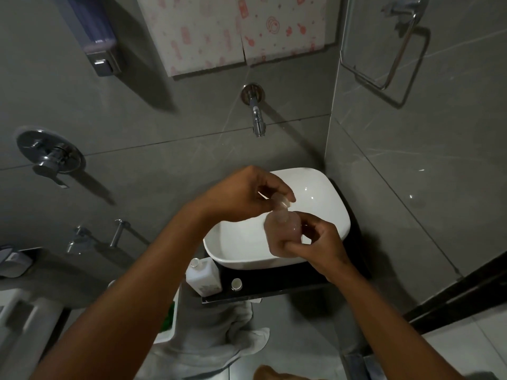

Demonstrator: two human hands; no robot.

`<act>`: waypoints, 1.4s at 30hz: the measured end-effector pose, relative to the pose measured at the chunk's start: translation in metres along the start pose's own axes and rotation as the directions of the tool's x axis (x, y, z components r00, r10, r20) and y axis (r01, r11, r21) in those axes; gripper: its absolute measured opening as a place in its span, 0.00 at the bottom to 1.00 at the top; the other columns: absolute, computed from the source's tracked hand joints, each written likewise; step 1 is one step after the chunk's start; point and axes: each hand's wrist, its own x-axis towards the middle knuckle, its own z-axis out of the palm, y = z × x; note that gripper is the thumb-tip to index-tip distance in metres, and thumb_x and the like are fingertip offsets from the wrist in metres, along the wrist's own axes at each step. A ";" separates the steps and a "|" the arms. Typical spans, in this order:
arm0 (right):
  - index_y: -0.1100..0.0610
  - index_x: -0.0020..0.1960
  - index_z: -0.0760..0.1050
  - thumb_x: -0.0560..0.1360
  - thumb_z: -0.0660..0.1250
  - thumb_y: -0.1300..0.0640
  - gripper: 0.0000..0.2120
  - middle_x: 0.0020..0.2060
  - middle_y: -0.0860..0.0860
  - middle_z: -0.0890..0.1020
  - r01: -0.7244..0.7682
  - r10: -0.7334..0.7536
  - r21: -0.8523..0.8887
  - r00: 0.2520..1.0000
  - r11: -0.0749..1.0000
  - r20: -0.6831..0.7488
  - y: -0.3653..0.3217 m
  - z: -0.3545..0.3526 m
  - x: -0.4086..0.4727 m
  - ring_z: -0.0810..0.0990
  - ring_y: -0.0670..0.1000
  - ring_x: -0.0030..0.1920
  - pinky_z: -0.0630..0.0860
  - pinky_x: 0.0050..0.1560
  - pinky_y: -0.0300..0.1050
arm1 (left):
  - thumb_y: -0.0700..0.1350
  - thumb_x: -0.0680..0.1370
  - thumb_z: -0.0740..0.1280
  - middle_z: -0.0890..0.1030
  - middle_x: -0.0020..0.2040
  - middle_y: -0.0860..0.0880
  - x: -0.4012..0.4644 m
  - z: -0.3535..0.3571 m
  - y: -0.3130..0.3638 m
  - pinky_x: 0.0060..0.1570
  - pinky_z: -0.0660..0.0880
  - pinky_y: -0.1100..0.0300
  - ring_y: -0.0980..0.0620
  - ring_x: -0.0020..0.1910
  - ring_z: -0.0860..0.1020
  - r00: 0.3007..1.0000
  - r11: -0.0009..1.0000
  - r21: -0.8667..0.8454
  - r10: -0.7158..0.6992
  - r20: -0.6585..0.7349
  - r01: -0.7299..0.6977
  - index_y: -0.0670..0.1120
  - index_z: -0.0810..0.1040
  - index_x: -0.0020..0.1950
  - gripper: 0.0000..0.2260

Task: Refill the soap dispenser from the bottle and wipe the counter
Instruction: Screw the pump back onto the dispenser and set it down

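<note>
Over the white basin (323,193) I hold a small clear soap dispenser (284,223) with pinkish liquid inside. My right hand (315,242) wraps around its body. My left hand (247,196) pinches the clear pump top (282,201) at the dispenser's neck. A white refill bottle (204,277) stands uncapped on the black counter (274,289), left of the basin. Its round cap (236,284) lies beside it on the counter. A pale cloth (219,333) hangs below the counter's front edge.
A chrome spout (256,116) juts from the grey tiled wall above the basin. A mixer handle (50,157) sits to the left, a towel ring (389,58) on the right wall. Further left, a wall dispenser (96,37) hangs above and a white toilet (16,311) stands below.
</note>
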 end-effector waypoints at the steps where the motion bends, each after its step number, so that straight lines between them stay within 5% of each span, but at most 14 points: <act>1: 0.33 0.51 0.81 0.57 0.79 0.49 0.24 0.48 0.39 0.87 -0.003 0.003 0.006 1.000 1.000 0.000 0.001 0.000 0.000 0.85 0.44 0.51 0.81 0.51 0.37 | 0.31 0.76 0.72 0.88 0.51 0.50 0.001 -0.002 0.002 0.55 0.83 0.53 0.52 0.51 0.86 1.000 1.000 0.022 0.012 0.018 -0.013 0.45 0.87 0.53 0.12; 6: 0.39 0.52 0.82 0.58 0.82 0.50 0.23 0.49 0.40 0.87 -0.027 0.027 0.028 1.000 0.999 0.004 0.002 -0.003 -0.001 0.85 0.45 0.53 0.82 0.53 0.39 | 0.30 0.76 0.72 0.88 0.52 0.46 0.007 -0.004 0.004 0.54 0.83 0.59 0.51 0.52 0.86 0.997 0.998 0.011 0.058 0.058 -0.059 0.50 0.86 0.50 0.14; 9: 0.43 0.54 0.81 0.62 0.84 0.59 0.24 0.50 0.40 0.87 -0.041 0.041 0.027 0.999 0.999 0.007 0.004 -0.008 -0.002 0.85 0.45 0.53 0.83 0.56 0.44 | 0.31 0.76 0.73 0.88 0.52 0.46 0.008 -0.001 0.003 0.53 0.82 0.62 0.52 0.52 0.86 0.997 0.997 -0.011 0.072 0.041 -0.072 0.48 0.87 0.52 0.12; 16: 0.47 0.56 0.82 0.63 0.84 0.64 0.26 0.52 0.46 0.87 -0.068 0.066 0.102 0.998 0.992 0.025 0.005 -0.013 -0.004 0.85 0.50 0.56 0.83 0.58 0.50 | 0.33 0.74 0.76 0.84 0.63 0.49 0.001 0.004 -0.005 0.55 0.83 0.57 0.52 0.58 0.85 1.000 0.986 -0.168 0.006 -0.008 -0.007 0.53 0.81 0.62 0.22; 19: 0.47 0.57 0.83 0.59 0.84 0.58 0.27 0.54 0.48 0.87 -0.062 0.055 0.152 0.997 0.986 0.046 0.003 -0.019 -0.007 0.85 0.51 0.57 0.83 0.56 0.49 | 0.29 0.71 0.76 0.81 0.67 0.50 -0.015 0.015 -0.033 0.58 0.82 0.53 0.52 0.63 0.82 0.980 0.929 -0.337 -0.188 -0.073 0.153 0.46 0.76 0.71 0.30; 22: 0.47 0.58 0.81 0.57 0.84 0.54 0.30 0.55 0.47 0.86 -0.078 0.069 0.189 0.996 0.979 0.050 0.005 -0.026 -0.011 0.84 0.51 0.59 0.83 0.54 0.47 | 0.31 0.69 0.79 0.81 0.65 0.51 -0.030 0.051 -0.054 0.59 0.82 0.51 0.50 0.63 0.82 0.963 0.914 -0.309 -0.268 0.025 0.263 0.44 0.76 0.71 0.32; 28: 0.42 0.55 0.80 0.58 0.84 0.54 0.27 0.55 0.44 0.85 -0.108 0.106 0.236 0.994 0.966 0.021 0.013 -0.039 -0.017 0.84 0.49 0.59 0.82 0.51 0.41 | 0.49 0.64 0.83 0.86 0.57 0.54 -0.024 0.108 -0.055 0.59 0.82 0.53 0.54 0.58 0.84 0.969 0.915 -0.353 -0.237 -0.071 0.197 0.52 0.81 0.63 0.28; 32: 0.46 0.61 0.81 0.66 0.81 0.51 0.23 0.62 0.49 0.84 -0.165 0.185 0.326 0.982 0.931 -0.031 0.028 -0.060 -0.023 0.81 0.52 0.65 0.80 0.60 0.49 | 0.49 0.66 0.82 0.85 0.56 0.59 -0.013 0.138 -0.059 0.56 0.81 0.63 0.58 0.57 0.84 0.964 0.899 -0.402 -0.239 -0.119 0.173 0.56 0.81 0.62 0.26; 37: 0.52 0.60 0.81 0.77 0.70 0.51 0.13 0.62 0.52 0.83 -0.382 0.515 0.490 0.840 0.784 -0.169 0.075 -0.082 -0.047 0.81 0.56 0.65 0.84 0.52 0.49 | 0.48 0.68 0.81 0.85 0.57 0.59 0.004 0.198 -0.065 0.57 0.81 0.61 0.58 0.58 0.83 0.964 0.857 -0.489 -0.245 -0.106 0.164 0.66 0.80 0.59 0.24; 39: 0.51 0.62 0.80 0.81 0.66 0.53 0.11 0.65 0.54 0.81 -0.427 0.597 0.541 0.782 0.724 -0.182 0.095 -0.087 -0.055 0.80 0.57 0.65 0.82 0.57 0.55 | 0.49 0.68 0.81 0.84 0.56 0.63 0.013 0.222 -0.064 0.57 0.82 0.59 0.60 0.57 0.83 0.967 0.870 -0.469 -0.228 -0.111 0.151 0.70 0.79 0.58 0.25; 42: 0.52 0.62 0.80 0.82 0.65 0.55 0.10 0.66 0.56 0.81 -0.424 0.663 0.611 0.713 0.668 -0.230 0.118 -0.094 -0.061 0.80 0.57 0.65 0.78 0.64 0.59 | 0.43 0.73 0.79 0.86 0.54 0.55 0.028 0.261 -0.073 0.55 0.82 0.45 0.53 0.54 0.84 0.972 0.890 -0.443 -0.191 -0.140 0.111 0.55 0.84 0.60 0.17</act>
